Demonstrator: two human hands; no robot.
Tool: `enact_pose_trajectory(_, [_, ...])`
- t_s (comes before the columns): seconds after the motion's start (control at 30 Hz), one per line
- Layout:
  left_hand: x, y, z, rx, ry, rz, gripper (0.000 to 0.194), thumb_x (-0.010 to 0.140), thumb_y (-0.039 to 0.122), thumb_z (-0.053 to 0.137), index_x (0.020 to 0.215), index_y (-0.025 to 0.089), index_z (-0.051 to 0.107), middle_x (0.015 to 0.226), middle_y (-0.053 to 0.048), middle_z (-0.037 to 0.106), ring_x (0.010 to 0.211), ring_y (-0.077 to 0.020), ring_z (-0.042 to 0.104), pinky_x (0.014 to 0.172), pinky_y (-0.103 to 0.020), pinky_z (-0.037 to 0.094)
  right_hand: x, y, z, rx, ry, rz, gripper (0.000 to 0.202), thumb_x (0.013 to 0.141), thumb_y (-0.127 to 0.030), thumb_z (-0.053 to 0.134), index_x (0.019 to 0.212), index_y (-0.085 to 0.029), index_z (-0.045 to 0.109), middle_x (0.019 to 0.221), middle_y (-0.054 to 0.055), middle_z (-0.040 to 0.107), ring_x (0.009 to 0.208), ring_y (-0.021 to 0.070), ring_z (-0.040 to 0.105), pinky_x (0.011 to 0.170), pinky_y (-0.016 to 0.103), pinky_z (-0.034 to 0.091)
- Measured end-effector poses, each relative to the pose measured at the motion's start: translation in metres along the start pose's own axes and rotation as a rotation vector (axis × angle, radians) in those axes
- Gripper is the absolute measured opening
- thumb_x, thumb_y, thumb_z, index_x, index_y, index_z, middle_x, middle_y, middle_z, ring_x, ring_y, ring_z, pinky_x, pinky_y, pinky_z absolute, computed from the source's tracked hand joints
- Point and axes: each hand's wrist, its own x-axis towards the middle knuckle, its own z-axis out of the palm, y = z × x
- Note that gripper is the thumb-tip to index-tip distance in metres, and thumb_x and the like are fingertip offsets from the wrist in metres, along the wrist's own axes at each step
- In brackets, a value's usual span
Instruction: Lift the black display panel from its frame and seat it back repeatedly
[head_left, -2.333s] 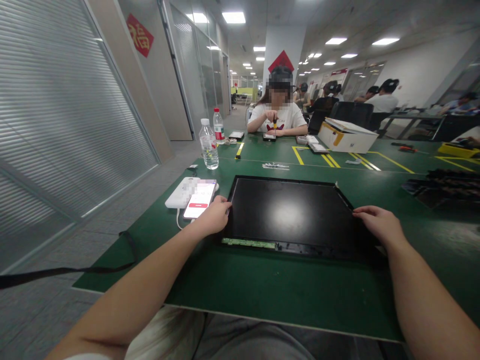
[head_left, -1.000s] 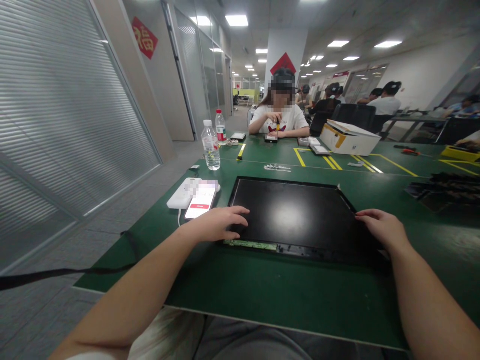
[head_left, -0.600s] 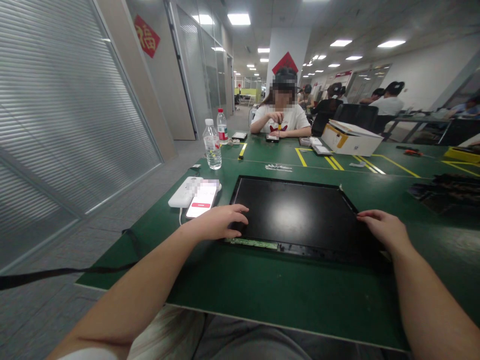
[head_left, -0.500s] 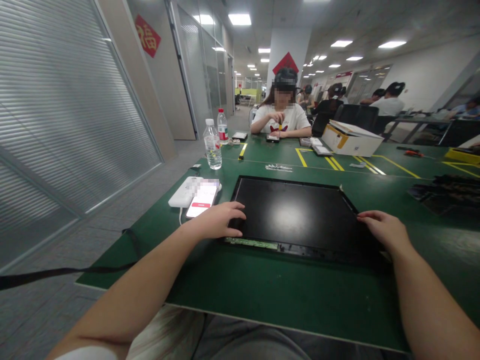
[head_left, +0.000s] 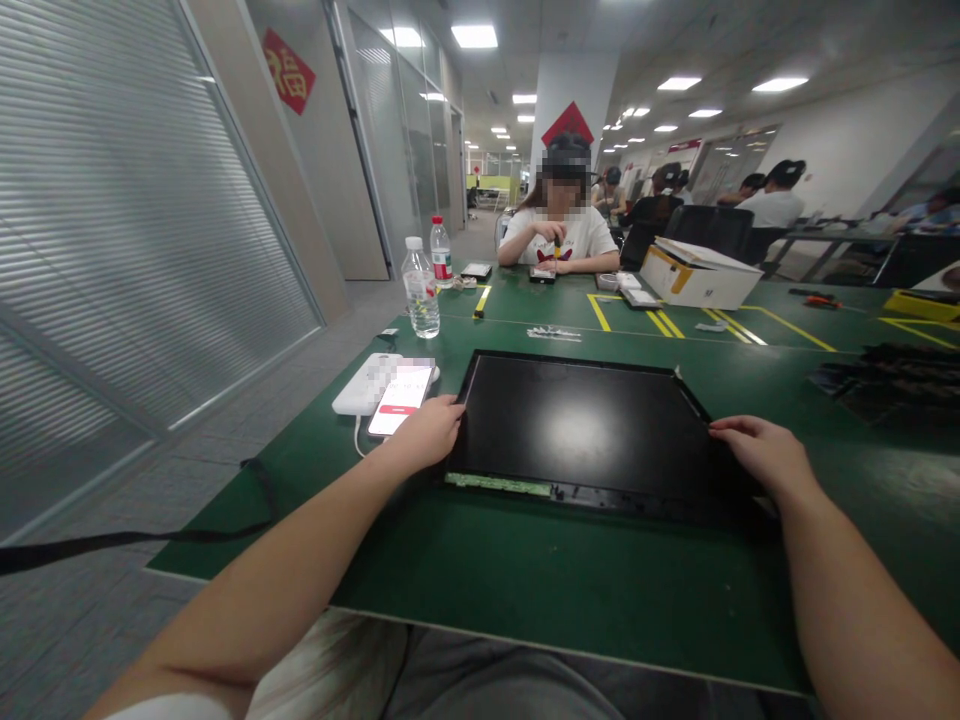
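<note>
A black display panel (head_left: 577, 425) lies face up on the green table (head_left: 555, 590), with a green circuit strip (head_left: 498, 485) along its near left edge. My left hand (head_left: 435, 430) grips the panel's left edge, fingertips at the rim and the rest of the fingers partly hidden. At the right edge, my right hand (head_left: 765, 450) pinches the frame between thumb and fingers. A lit phone (head_left: 403, 397) leans on a white device (head_left: 360, 385) just beyond my left hand.
Two bottles (head_left: 421, 295) stand at the back left. A person (head_left: 559, 225) across the table holds a screwdriver over a small device. A white box (head_left: 697, 273) and a dark pile (head_left: 892, 385) are at the right.
My left hand has moved off the screen surface to the panel's left edge and closed on it. My right hand stays at the right edge. The view has shifted slightly.
</note>
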Motion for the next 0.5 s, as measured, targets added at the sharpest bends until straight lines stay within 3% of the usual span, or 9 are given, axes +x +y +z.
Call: enact_pose_trajectory(0.5, [0.008, -0.005, 0.011, -0.118, 0.063, -0.064, 0.045, 0.081, 0.006, 0.044, 0.116, 0.008, 0.072, 0.128, -0.018, 0.064, 0.118, -0.0286, 0.061, 0.107, -0.04, 0.046, -0.002, -0.001, 0.001, -0.003, 0.019, -0.009, 0.021, 0.069, -0.031, 0.061, 0.081, -0.023, 0.075, 0.089, 0.006, 0.074, 0.088, 0.0242, 0.062, 0.075, 0.032, 0.042])
